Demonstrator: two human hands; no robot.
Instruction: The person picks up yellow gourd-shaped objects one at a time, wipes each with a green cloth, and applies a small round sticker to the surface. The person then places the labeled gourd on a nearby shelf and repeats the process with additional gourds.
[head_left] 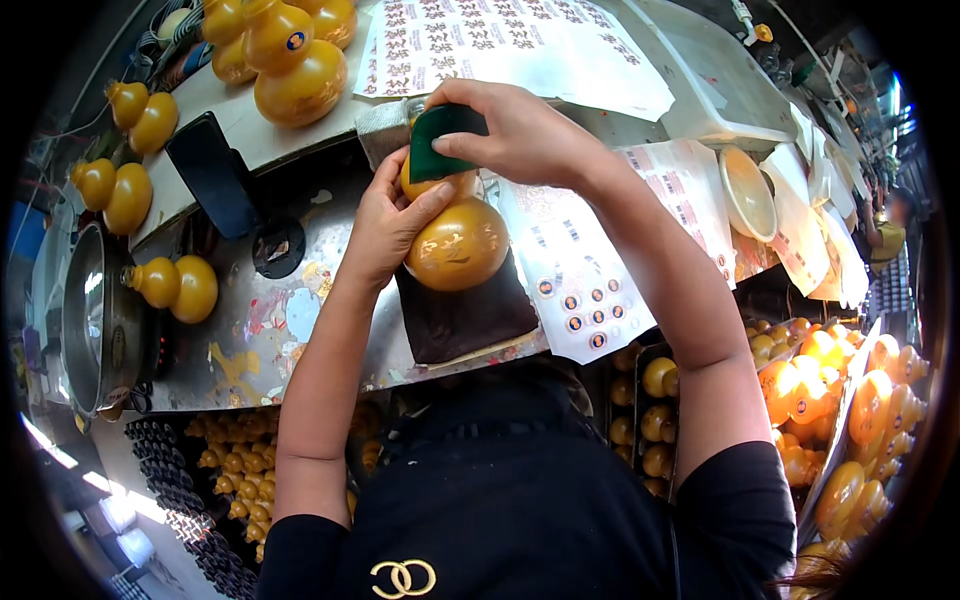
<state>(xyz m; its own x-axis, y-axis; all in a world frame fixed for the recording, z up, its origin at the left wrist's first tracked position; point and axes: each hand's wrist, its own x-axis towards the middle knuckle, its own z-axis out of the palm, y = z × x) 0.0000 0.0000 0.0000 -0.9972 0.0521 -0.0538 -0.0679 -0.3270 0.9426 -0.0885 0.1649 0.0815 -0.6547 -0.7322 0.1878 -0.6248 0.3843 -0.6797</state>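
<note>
A glossy yellow-orange gourd (457, 245) lies on a folded dark cloth (465, 325) at the near edge of the bench, its neck pointing away from me. My left hand (388, 222) grips its smaller upper bulb from the left, thumb across the top. Between the thumb and fingers of my right hand (515, 130) is a flat dark-green scraper (428, 150), held over the upper bulb; it hides much of that bulb. Faint gold-brown marks show on the lower bulb. Just beyond my hands sits a whitish, cloth-like block (382, 132).
Printed sticker sheets (580, 300) lie right of the gourd, with another sheet (500, 50) behind. A phone (212, 170) stands on the left, near a metal pan (85, 310) and several gourds (190, 288). At right are a plastic tub (690, 70), a bowl (748, 195) and crated gourds.
</note>
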